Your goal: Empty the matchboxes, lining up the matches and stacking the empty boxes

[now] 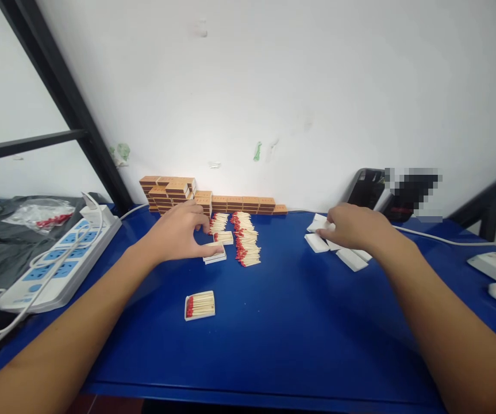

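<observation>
Working with both hands at once, the clock read from the middle of the counter (273, 339). Resting the left hand (177, 231) at 10 o'clock, thumb on a small stack of white trays (215, 259), with thumb and fingers curved fairly wide apart, just beside a filled tray (224, 237) and a small match pile (219, 223). Reaching with the right hand (351, 225) to 2 o'clock, thumb and fingers drawn narrow over loose white trays (353, 260), touching at least one; impossible to tell whether gripping it or only sorting through. Lying at 11 o'clock, a long heap of red-headed matches (250, 240); at 9 o'clock, nearest the body, another tray full of matches (202, 305), heads toward 9. Stacked near the wall between 10 and 11 o'clock, closed matchboxes (161, 192), with a lower row of boxes (243, 203) running on toward 12. Looks like a stage of handling trays at both sides, rather than matches. Calls next for a light pinch on one tray's edges at 2 o'clock, without dragging its neighbours, and for a steady left thumb, without nudging the filled tray or spilling the match pile beside it.
</observation>
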A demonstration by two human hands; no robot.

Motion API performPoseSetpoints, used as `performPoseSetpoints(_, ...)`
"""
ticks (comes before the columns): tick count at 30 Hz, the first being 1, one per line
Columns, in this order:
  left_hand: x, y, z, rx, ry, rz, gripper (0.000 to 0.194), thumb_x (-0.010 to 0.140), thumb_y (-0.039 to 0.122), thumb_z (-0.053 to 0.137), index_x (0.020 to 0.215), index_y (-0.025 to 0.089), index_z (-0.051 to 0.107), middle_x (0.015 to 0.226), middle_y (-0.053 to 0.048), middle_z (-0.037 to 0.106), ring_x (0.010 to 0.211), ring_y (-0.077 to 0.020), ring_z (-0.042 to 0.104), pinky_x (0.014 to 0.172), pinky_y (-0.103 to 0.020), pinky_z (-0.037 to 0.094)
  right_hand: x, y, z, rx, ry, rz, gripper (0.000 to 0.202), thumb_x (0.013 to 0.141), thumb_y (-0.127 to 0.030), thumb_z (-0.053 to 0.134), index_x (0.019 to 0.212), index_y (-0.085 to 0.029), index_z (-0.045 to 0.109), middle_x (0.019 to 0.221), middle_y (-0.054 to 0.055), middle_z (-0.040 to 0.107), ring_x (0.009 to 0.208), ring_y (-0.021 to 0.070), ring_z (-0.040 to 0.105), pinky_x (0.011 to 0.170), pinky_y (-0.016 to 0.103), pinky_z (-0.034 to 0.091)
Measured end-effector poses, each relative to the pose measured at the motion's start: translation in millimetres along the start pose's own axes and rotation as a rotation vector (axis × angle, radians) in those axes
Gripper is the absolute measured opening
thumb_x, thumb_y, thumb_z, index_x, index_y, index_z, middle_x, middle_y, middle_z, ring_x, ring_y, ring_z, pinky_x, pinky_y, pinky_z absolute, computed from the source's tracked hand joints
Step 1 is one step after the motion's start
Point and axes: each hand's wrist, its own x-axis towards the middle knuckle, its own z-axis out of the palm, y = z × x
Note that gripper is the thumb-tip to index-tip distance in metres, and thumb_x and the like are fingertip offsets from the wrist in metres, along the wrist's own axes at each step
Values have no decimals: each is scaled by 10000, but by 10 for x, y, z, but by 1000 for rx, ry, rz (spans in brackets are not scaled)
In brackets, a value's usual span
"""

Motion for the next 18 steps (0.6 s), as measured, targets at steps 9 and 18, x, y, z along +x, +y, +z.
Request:
performPoseSetpoints(9,-12,-27,-38,-10,-159,-69,447,673,633,831,819,219,752,868,-55,667,883,-249,607,743,-356,460,-287,-735,78,305,222,-545,181,1000,-295,568,1100,-201,687,1080,88,666,880,205,653,753,308,479)
performPoseSetpoints(18,-26,-21,17,-61,-212,-69,446,662,641,836,826,231,770,864,-44,643,893,-245,602,723,-342,449,-478,-950,180,411,184,-734,280,939,-365,719,1128,-212,581,1091,60,619,799,176,602,656,289,436)
